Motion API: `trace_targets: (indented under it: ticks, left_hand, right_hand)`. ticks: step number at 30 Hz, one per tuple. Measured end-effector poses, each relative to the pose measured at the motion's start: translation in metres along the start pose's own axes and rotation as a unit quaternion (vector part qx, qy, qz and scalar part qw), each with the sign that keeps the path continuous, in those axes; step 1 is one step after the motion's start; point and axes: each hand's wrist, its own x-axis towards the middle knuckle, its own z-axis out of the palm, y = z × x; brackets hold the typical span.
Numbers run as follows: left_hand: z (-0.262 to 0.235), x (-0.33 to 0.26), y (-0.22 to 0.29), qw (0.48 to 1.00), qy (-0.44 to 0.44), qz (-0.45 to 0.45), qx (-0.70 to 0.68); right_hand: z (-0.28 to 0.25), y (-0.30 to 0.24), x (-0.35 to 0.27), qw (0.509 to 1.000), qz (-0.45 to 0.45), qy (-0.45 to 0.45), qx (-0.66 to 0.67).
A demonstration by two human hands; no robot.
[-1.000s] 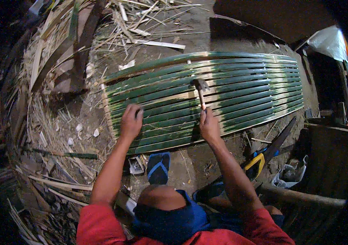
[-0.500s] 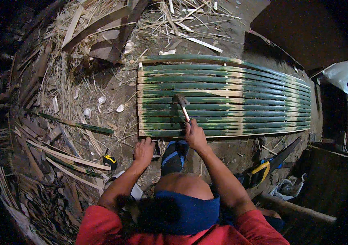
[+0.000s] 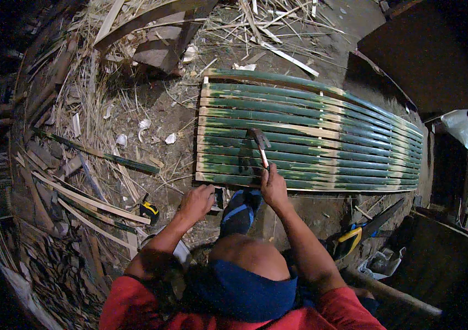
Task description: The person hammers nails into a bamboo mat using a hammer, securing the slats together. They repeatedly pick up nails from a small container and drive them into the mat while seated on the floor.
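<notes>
My right hand [image 3: 274,188] is wrapped round the handle of a hammer [image 3: 262,155], its dark metal head hanging over a panel of green bamboo slats [image 3: 289,136]. The slats lie side by side on the ground, with pale bands at their joints. Just off the panel's near left corner is my left hand [image 3: 196,202], fingers curled together; whatever they pinch is too small to make out. A small dark object [image 3: 219,197], partly hidden, lies beside those fingers. My foot in a blue-strapped sandal [image 3: 239,213] rests at the panel's near edge.
A yellow and black tape measure [image 3: 148,210] lies left of my left hand, by split bamboo strips [image 3: 93,199]. To the right is a saw with a yellow handle [image 3: 348,242]. Shavings [image 3: 278,22] and a wooden block [image 3: 162,49] lie beyond the panel.
The whole scene has shifted slightly right in view. My left hand has drawn a little away from the small dark object, its fingers more curled. The hammer stays over the slats.
</notes>
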Motion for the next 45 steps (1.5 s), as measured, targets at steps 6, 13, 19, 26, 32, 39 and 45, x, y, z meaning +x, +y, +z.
trace_targets:
  ticks: [6, 13, 19, 26, 32, 39, 45]
  left_hand:
    - [-0.026, 0.05, -0.007, 0.941, 0.054, -0.216, -0.257]
    - [-0.064, 0.221, -0.044, 0.843, 0.457, -0.163, -0.232]
    - [-0.067, 0.276, -0.036, 0.86, 0.42, -0.241, -0.16]
    - [-0.07, 0.276, -0.033, 0.867, 0.437, -0.202, -0.126]
    - [-0.048, 0.276, -0.048, 0.84, 0.519, -0.118, -0.103]
    - [-0.053, 0.286, -0.039, 0.877, 0.357, -0.305, -0.105]
    - [-0.058, 0.293, -0.038, 0.877, 0.364, -0.298, -0.095]
  right_hand:
    - [0.004, 0.001, 0.005, 1.0, -0.015, 0.001, 0.009]
    - [-0.001, -0.027, 0.039, 0.994, -0.111, 0.015, 0.015]
    - [-0.031, -0.099, 0.094, 0.989, -0.146, -0.022, 0.016]
    - [-0.048, -0.164, 0.123, 0.963, -0.261, 0.039, 0.056]
    - [-0.028, -0.164, 0.15, 0.987, -0.154, -0.019, -0.05]
    - [-0.034, -0.114, 0.149, 0.988, -0.138, 0.034, -0.055]
    - [-0.027, -0.076, 0.149, 0.994, -0.101, 0.019, -0.038]
